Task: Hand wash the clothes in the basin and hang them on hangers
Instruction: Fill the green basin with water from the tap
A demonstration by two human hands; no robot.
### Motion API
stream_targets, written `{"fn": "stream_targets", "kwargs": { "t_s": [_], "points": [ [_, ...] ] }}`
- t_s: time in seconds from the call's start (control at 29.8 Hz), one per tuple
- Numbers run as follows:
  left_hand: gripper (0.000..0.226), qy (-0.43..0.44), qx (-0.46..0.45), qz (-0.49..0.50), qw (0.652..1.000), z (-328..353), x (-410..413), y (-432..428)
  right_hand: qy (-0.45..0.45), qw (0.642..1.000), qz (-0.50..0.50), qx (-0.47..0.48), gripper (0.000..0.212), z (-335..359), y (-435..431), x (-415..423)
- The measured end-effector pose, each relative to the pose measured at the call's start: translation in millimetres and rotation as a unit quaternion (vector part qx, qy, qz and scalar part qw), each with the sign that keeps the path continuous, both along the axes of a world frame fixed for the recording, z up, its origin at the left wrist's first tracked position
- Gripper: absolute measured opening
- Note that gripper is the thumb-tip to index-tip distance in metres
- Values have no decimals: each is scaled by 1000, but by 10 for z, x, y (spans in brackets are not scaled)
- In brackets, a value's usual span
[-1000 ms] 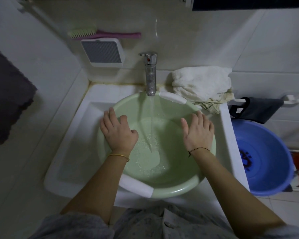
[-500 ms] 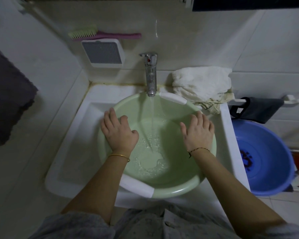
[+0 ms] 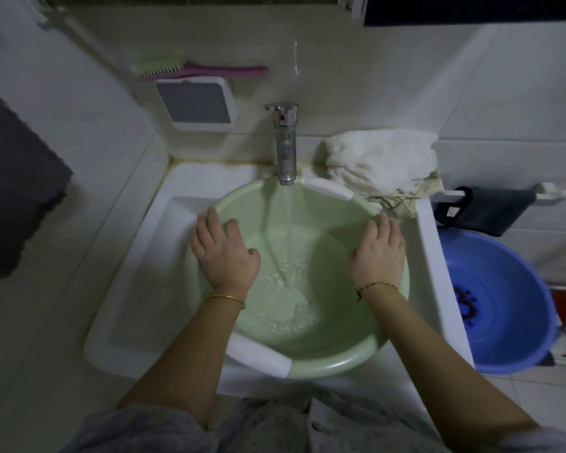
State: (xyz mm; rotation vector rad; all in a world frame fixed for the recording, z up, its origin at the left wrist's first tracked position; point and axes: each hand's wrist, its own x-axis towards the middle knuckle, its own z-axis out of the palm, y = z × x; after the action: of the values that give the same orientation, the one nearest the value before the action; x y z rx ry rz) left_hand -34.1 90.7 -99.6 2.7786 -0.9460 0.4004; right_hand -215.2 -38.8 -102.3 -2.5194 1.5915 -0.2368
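Observation:
A pale green basin (image 3: 340,361) with white handles sits in the white sink (image 3: 138,289). Water runs from the chrome faucet (image 3: 285,148) into the basin, where shallow water foams at the bottom. My left hand (image 3: 224,253) rests on the basin's left rim, fingers over the edge. On the right rim lies my right hand (image 3: 378,253), held the same way. A bundle of white cloth (image 3: 381,161) sits on the sink's back right corner, beside the faucet. No garment is in the basin.
A blue plastic tub (image 3: 504,305) stands on the floor to the right of the sink. A dark cloth (image 3: 484,207) hangs on a white rail above it. A pink-and-green brush (image 3: 190,68) and a white grille box (image 3: 196,104) are on the back wall. A dark towel (image 3: 13,197) hangs at left.
The water in the basin has risen slightly. Both hands stay on the rim, almost unmoved.

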Motion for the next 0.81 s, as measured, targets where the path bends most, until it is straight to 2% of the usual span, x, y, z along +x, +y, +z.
{"fn": "stream_targets", "kwargs": {
  "t_s": [0.1,0.2,0.44,0.6,0.81],
  "points": [
    [72,0,15,1,1000,14,15,21,54,998,-11,12,74,36,5,9],
    [81,4,54,1,999,65,33,38,72,997,-25,18,78,77,-8,23],
    [80,-14,133,-3,991,129,92,88,70,997,-27,31,73,130,-55,2],
    [85,-14,123,-19,992,103,73,78,57,998,-28,21,68,91,-55,-23],
    [82,0,67,-15,998,106,72,61,40,999,-26,26,66,91,-52,-12]
  ]
}}
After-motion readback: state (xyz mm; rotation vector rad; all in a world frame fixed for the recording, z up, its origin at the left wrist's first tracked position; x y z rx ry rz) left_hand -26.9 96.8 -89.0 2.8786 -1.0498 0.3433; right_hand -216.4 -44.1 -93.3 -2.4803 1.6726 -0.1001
